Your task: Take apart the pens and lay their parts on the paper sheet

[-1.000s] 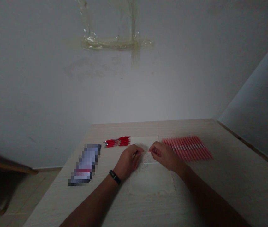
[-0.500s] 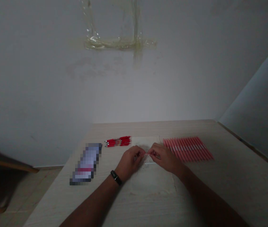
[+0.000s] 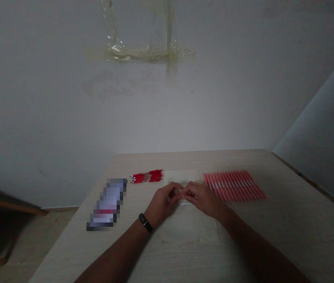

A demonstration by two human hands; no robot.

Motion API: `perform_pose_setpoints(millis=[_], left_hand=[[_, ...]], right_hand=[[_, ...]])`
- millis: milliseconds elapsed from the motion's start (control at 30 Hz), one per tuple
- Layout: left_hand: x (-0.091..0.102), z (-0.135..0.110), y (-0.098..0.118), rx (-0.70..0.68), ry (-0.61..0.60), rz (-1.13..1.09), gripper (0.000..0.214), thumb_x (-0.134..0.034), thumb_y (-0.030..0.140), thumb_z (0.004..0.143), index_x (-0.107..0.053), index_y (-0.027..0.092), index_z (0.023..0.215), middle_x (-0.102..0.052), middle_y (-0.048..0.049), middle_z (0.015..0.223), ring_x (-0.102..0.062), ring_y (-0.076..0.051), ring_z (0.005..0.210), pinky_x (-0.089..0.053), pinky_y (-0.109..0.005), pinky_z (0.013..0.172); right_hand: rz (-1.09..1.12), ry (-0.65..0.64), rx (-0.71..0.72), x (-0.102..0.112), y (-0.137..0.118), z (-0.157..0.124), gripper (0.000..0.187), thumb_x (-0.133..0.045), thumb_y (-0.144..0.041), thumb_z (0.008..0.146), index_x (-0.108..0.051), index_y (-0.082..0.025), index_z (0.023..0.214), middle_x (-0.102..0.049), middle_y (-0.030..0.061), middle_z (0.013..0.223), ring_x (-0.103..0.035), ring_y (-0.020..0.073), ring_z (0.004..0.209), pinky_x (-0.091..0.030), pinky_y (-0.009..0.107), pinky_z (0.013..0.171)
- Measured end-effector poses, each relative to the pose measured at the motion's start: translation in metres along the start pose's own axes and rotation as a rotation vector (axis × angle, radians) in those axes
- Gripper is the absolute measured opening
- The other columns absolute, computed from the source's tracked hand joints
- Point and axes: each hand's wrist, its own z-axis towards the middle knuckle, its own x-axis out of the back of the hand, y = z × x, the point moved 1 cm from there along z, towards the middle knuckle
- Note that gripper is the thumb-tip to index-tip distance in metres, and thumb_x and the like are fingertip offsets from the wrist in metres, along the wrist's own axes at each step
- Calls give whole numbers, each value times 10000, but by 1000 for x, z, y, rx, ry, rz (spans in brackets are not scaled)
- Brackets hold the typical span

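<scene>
My left hand and my right hand meet fingertip to fingertip over a pale sheet on the table. Both are closed in a pinch, thumbs against forefingers. Whatever is between the fingertips is too small and blurred to make out. Just beneath the fingers lies a thin white stick, partly covered by them. A black band circles my left wrist. Beyond my left hand lie several red pens in a small bunch. To the right of my right hand is a row of pink pen-like sticks.
At the left of the table lies a pixelated flat object. The wall rises behind the table's far edge and carries clear tape. Dark furniture with a wooden bar stands on the floor at left.
My fingertips have come closer together and dipped slightly toward the sheet. The right hand has shifted a little left. The pens and pink sticks have stayed in place.
</scene>
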Motion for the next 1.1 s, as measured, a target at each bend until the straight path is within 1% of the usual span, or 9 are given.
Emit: perform_pose_setpoints(millis=[200, 367, 400, 500, 600, 767, 867, 967, 1100], left_hand=[[-1, -1, -1, -3, 20, 10, 207, -641, 185, 863, -611, 197, 1067, -671, 5, 810, -593, -127, 699, -436, -224, 656], [-1, -1, -9, 30, 15, 63, 295, -624, 229, 887, -583, 210, 1179, -685, -13, 880, -607, -146, 756, -457, -250, 708], [1, -1, -11, 47, 35, 100, 273, -613, 231, 893, -594, 210, 1165, -683, -18, 889, -607, -151, 768, -454, -256, 715], [7, 0, -18, 106, 104, 250, 144, -600, 232, 891, -638, 198, 1026, -676, -37, 915, -600, -169, 801, -434, -270, 719], [12, -2, -23, 176, 131, 361, 130, -597, 288, 896, -638, 195, 977, -671, -40, 872, -594, -178, 767, -409, -271, 675], [13, -4, -25, 238, 83, 427, 252, -543, 433, 931, -632, 197, 936, -666, -38, 765, -589, -177, 675, -362, -267, 603], [9, -5, -23, 238, 21, 406, 199, -530, 377, 940, -624, 202, 955, -661, -20, 722, -583, -163, 648, -355, -259, 604], [4, -5, -21, 234, -14, 416, 133, -566, 299, 908, -624, 202, 977, -664, -20, 755, -582, -154, 665, -355, -252, 611], [-1, -5, -17, 217, -3, 422, 214, -534, 340, 938, -629, 193, 1060, -658, -34, 777, -574, -156, 663, -355, -253, 596]], right_hand=[[-5, 14, -40, 1, -1, 0, 56, -667, -149, 898, -652, -201, 913, -664, -3, 893, -606, 131, 795, -441, 229, 714], [-50, 30, -60, 0, 0, 1, 40, -637, -164, 912, -635, -196, 887, -639, -8, 827, -588, 129, 747, -426, 227, 671], [-63, 40, -70, 0, 1, 2, 42, -634, -162, 909, -632, -194, 883, -636, -8, 822, -586, 129, 744, -425, 229, 668], [-91, 68, -111, 3, 4, 2, 50, -631, -148, 895, -624, -190, 869, -628, -6, 808, -581, 131, 731, -423, 230, 657], [-92, 97, -156, 6, 5, 2, 46, -618, -147, 891, -620, -185, 865, -623, -3, 797, -580, 128, 703, -425, 226, 636], [-96, 104, -185, 9, 4, 2, 56, -607, -136, 880, -617, -184, 852, -621, -5, 789, -585, 125, 694, -425, 224, 634], [-103, 90, -189, 8, 3, 3, 64, -601, -128, 877, -616, -185, 851, -615, -8, 781, -587, 126, 700, -420, 226, 634], [-115, 89, -192, 8, 3, 3, 66, -602, -126, 874, -613, -185, 847, -610, -11, 776, -582, 126, 697, -415, 226, 631], [-128, 87, -176, 9, 3, 3, 76, -599, -117, 872, -615, -185, 842, -614, -8, 789, -575, 126, 707, -416, 228, 640]])
